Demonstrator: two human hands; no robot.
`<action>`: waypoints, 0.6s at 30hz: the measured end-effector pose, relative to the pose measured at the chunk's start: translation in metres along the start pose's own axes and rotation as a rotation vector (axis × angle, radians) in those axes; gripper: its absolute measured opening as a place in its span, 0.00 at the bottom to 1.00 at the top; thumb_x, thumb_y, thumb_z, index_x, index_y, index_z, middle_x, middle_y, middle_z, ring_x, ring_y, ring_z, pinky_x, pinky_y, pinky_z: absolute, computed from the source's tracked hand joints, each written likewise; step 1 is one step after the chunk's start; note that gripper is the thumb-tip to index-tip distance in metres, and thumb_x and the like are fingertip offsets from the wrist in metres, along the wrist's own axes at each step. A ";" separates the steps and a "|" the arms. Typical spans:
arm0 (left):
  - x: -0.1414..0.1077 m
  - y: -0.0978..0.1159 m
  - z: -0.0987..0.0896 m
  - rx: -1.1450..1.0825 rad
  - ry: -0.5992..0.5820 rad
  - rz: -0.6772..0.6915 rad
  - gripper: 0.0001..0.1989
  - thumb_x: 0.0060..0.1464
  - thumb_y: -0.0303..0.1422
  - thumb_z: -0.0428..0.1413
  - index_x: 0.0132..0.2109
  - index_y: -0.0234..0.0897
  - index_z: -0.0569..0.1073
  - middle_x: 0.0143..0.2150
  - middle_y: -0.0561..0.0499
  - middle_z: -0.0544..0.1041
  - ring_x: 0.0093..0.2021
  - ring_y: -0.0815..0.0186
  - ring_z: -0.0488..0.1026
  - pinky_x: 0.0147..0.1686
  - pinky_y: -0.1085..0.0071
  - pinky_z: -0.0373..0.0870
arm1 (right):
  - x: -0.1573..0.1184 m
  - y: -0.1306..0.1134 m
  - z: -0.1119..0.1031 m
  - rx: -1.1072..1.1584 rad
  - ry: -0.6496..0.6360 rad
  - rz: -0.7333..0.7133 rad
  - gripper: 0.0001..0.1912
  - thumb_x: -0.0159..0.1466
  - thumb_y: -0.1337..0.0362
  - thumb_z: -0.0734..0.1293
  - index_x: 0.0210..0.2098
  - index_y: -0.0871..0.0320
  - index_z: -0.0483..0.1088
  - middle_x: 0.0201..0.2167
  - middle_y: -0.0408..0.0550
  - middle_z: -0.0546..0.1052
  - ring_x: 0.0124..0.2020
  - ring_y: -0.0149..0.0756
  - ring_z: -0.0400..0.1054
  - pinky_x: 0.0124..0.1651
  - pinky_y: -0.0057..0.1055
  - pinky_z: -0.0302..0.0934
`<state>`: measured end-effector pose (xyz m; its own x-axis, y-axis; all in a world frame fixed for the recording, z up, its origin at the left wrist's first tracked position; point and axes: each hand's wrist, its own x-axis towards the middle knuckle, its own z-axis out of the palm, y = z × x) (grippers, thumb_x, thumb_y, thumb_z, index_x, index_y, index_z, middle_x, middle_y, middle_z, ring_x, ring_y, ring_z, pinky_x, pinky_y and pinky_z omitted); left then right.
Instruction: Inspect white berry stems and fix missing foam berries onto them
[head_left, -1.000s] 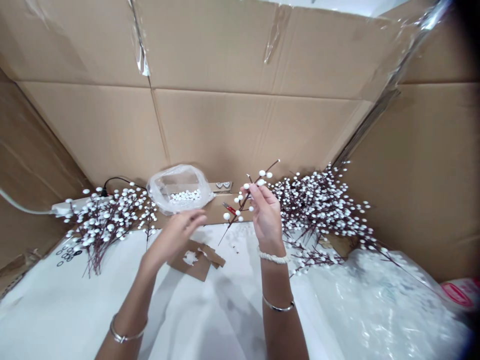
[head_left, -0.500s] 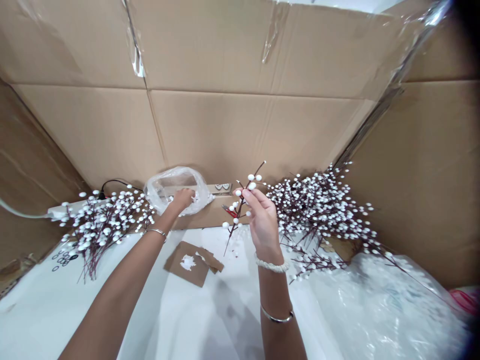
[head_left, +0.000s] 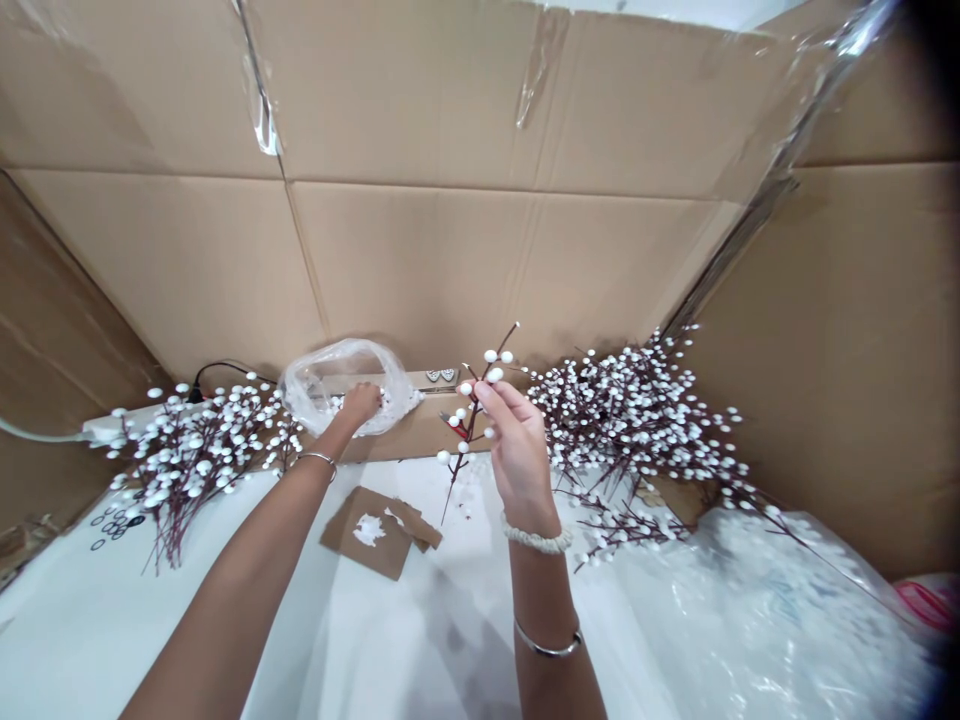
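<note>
Between the thumb and fingers of my right hand [head_left: 519,445] is a thin brown berry branch [head_left: 471,424] with several white berries along it. It is held upright with a slight slant, its bare lower end pointing down toward the white table. My left hand [head_left: 363,402] reaches into the open mouth of a clear plastic bag [head_left: 296,385] holding small white pieces. The fingers there are curled together, and whatever they pinch is hidden. Behind the held branch lies a red-handled tool [head_left: 455,427], partly covered.
White-berry branches lie in a small bunch [head_left: 187,445] at left and a larger pile [head_left: 622,410] at right. Torn cardboard [head_left: 386,560], black rings [head_left: 112,525] and a power strip [head_left: 112,428] are on the table. Clear plastic wrapping [head_left: 765,620] covers the right front. Cardboard walls [head_left: 420,260] enclose the space.
The whole view has shifted slightly, moving things a little left in the picture. My left hand stays in the bag, its fingers more tucked; my right hand still holds the branch.
</note>
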<state>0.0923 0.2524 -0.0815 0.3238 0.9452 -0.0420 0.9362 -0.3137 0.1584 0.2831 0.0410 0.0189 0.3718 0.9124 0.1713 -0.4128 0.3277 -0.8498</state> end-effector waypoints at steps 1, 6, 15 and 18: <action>-0.002 0.001 -0.001 -0.012 0.007 0.015 0.18 0.61 0.38 0.55 0.55 0.34 0.70 0.53 0.44 0.72 0.49 0.61 0.73 0.48 0.58 0.73 | 0.000 0.000 0.000 -0.002 -0.002 -0.002 0.08 0.54 0.59 0.74 0.31 0.55 0.79 0.35 0.44 0.81 0.41 0.32 0.72 0.49 0.31 0.64; -0.010 0.006 -0.006 -0.074 0.043 0.065 0.19 0.61 0.39 0.55 0.55 0.33 0.70 0.54 0.44 0.72 0.50 0.59 0.72 0.49 0.58 0.73 | -0.002 0.001 0.002 0.014 -0.025 0.010 0.09 0.55 0.58 0.73 0.31 0.56 0.79 0.34 0.45 0.80 0.38 0.32 0.71 0.44 0.30 0.65; -0.007 -0.006 -0.009 -0.289 0.158 0.025 0.16 0.61 0.38 0.55 0.51 0.32 0.72 0.50 0.44 0.74 0.49 0.61 0.73 0.50 0.57 0.72 | -0.002 0.002 0.004 0.013 -0.041 0.017 0.09 0.55 0.58 0.73 0.32 0.57 0.79 0.36 0.46 0.80 0.38 0.32 0.71 0.43 0.30 0.66; -0.016 -0.013 -0.021 -0.450 0.275 0.012 0.12 0.60 0.37 0.56 0.44 0.32 0.74 0.46 0.45 0.76 0.46 0.62 0.73 0.50 0.59 0.70 | -0.001 0.002 0.005 0.003 -0.032 0.022 0.08 0.54 0.59 0.73 0.31 0.56 0.79 0.35 0.45 0.80 0.39 0.32 0.71 0.44 0.29 0.65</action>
<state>0.0725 0.2436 -0.0621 0.2297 0.9495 0.2137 0.7618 -0.3121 0.5677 0.2778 0.0417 0.0191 0.3355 0.9269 0.1683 -0.4228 0.3078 -0.8524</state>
